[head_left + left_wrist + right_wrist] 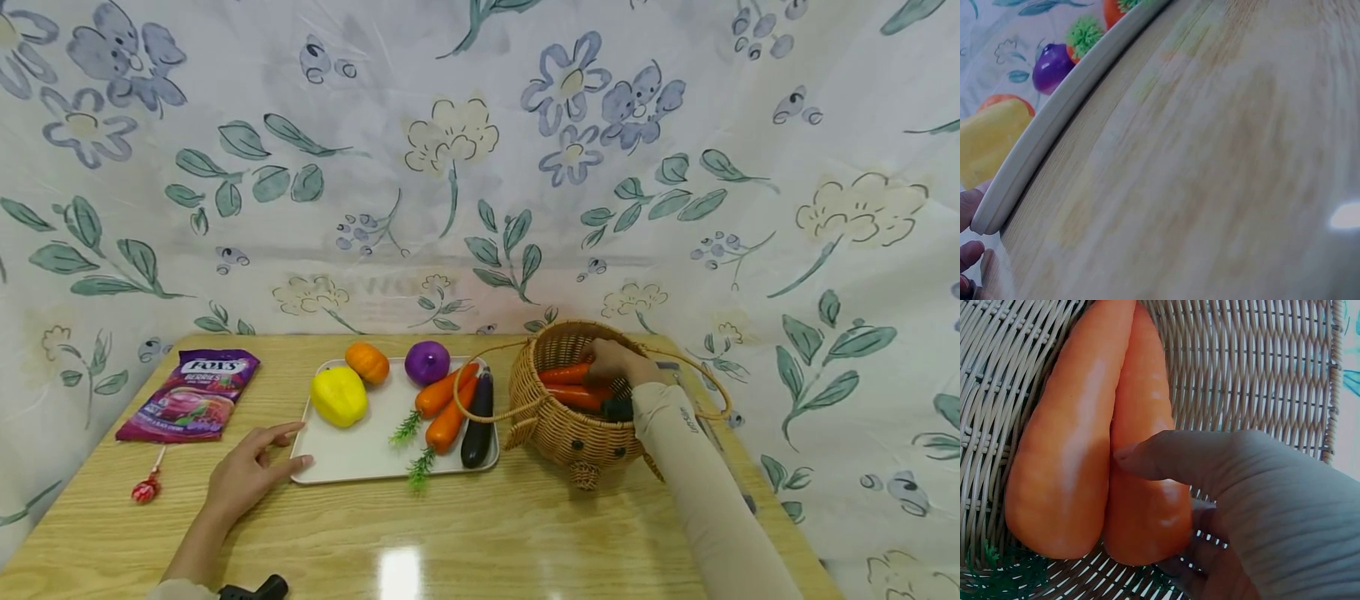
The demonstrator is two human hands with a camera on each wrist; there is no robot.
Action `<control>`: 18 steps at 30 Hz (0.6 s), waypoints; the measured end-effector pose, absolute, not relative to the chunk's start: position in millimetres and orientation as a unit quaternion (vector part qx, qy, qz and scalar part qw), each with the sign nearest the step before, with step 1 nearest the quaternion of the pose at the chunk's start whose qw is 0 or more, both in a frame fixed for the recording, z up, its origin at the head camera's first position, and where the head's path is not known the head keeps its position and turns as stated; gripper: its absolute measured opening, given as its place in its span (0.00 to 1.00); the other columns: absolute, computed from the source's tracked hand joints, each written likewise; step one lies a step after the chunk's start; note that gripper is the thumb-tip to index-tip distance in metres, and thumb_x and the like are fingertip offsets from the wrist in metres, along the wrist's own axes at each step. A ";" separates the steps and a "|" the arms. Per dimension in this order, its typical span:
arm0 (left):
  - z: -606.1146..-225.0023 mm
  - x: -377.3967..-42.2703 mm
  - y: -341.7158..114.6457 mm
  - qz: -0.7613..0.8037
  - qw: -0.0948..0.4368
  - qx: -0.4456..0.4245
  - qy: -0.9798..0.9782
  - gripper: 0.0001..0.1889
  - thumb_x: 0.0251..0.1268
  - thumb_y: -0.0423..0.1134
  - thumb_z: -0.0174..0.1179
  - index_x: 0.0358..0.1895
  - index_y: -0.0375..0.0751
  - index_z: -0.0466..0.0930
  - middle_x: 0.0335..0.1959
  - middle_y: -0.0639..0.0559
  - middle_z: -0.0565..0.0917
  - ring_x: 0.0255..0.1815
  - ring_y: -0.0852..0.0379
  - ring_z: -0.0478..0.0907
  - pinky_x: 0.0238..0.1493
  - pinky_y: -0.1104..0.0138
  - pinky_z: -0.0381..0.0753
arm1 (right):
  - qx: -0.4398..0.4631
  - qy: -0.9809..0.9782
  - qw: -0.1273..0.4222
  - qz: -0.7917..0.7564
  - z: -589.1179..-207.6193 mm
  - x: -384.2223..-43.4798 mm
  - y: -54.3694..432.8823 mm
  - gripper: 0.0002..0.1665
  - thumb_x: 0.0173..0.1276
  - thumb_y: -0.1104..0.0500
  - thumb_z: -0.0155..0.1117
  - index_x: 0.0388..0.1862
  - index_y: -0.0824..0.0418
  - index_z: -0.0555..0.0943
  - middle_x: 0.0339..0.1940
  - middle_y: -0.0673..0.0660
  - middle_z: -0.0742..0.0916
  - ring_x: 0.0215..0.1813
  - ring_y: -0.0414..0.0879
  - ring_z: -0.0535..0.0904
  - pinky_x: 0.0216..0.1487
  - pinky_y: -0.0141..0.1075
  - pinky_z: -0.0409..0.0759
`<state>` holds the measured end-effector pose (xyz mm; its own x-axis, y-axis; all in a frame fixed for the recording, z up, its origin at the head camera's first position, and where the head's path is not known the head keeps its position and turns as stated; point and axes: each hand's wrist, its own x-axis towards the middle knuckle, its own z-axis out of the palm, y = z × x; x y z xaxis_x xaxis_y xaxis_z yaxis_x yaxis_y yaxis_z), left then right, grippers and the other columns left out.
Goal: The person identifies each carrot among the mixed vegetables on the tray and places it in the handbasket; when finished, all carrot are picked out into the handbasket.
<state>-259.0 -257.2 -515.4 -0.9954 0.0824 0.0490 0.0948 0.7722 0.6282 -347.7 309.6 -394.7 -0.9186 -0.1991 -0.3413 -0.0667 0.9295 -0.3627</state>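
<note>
My right hand (611, 364) reaches into a wicker basket (570, 437) shaped like an animal's head. In the right wrist view its thumb lies on one carrot (1147, 512), with fingers behind that carrot. A second carrot (1063, 469) lies alongside; dark green tops are partly visible. At the left side of a white tray (367, 467), my left hand (251, 467) touches the rim with its extended thumb and index finger. The tray carries a yellow bell pepper (339, 397), an orange pumpkin (367, 363), a purple onion (427, 363), two carrots (447, 425) and an eggplant (477, 421).
A purple candy bag (191, 400) lies at the table's left, with a red lollipop (146, 487) in front of it. The basket's looped handles (716, 375) stick out on both sides, one over the tray's right end. Floral cloth (450, 208) hangs behind the table.
</note>
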 end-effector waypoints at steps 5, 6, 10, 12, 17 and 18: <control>-514.2 -258.3 -257.1 -0.334 0.008 -0.047 -0.942 0.32 0.60 0.61 0.65 0.67 0.54 0.75 0.50 0.47 0.80 0.30 0.60 0.64 0.30 0.66 0.59 | -0.083 0.964 0.151 -0.204 -394.9 -346.6 306.9 0.25 0.62 0.66 0.63 0.59 0.70 0.79 0.55 0.69 0.84 0.49 0.57 0.80 0.50 0.48 0.79; -514.0 -257.9 -257.2 -0.333 0.007 -0.046 -0.942 0.32 0.60 0.61 0.65 0.67 0.54 0.75 0.50 0.47 0.80 0.30 0.60 0.64 0.30 0.66 0.59 | -0.084 0.964 0.144 -0.206 -395.8 -346.6 306.3 0.23 0.64 0.65 0.63 0.59 0.69 0.80 0.55 0.69 0.84 0.51 0.58 0.80 0.53 0.50 0.78; -513.5 -256.5 -257.6 -0.333 0.001 -0.042 -0.942 0.33 0.60 0.62 0.65 0.67 0.54 0.75 0.50 0.46 0.80 0.30 0.59 0.64 0.30 0.65 0.59 | -0.090 0.965 0.129 -0.211 -399.3 -346.4 307.2 0.20 0.66 0.64 0.63 0.56 0.69 0.82 0.55 0.68 0.84 0.54 0.61 0.81 0.54 0.52 0.78; -513.4 -256.0 -257.8 -0.334 -0.003 -0.041 -0.942 0.33 0.60 0.62 0.65 0.67 0.54 0.75 0.51 0.46 0.80 0.30 0.59 0.64 0.30 0.65 0.59 | -0.093 0.965 0.126 -0.212 -401.3 -347.3 308.2 0.19 0.67 0.62 0.63 0.55 0.69 0.82 0.55 0.68 0.84 0.54 0.61 0.81 0.53 0.52 0.79; -513.2 -258.7 -255.8 -0.333 0.003 -0.042 -0.942 0.33 0.61 0.61 0.65 0.67 0.53 0.75 0.51 0.46 0.80 0.31 0.59 0.65 0.31 0.65 0.59 | -0.107 0.966 0.113 -0.208 -397.8 -352.2 310.3 0.19 0.68 0.59 0.64 0.54 0.69 0.82 0.53 0.67 0.85 0.51 0.60 0.82 0.52 0.51 0.79; -513.2 -260.0 -254.6 -0.334 0.006 -0.044 -0.941 0.32 0.61 0.61 0.65 0.67 0.53 0.75 0.51 0.46 0.80 0.32 0.58 0.65 0.31 0.65 0.60 | -0.108 0.966 0.108 -0.207 -394.8 -353.7 310.1 0.19 0.68 0.59 0.64 0.54 0.69 0.82 0.53 0.67 0.85 0.51 0.60 0.82 0.52 0.52 0.79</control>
<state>-260.0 -254.6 -513.2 -0.9960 0.0796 0.0410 0.0876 0.7728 0.6286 -353.7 310.1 -394.8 -0.9533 -0.2539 -0.1634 -0.1648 0.8910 -0.4231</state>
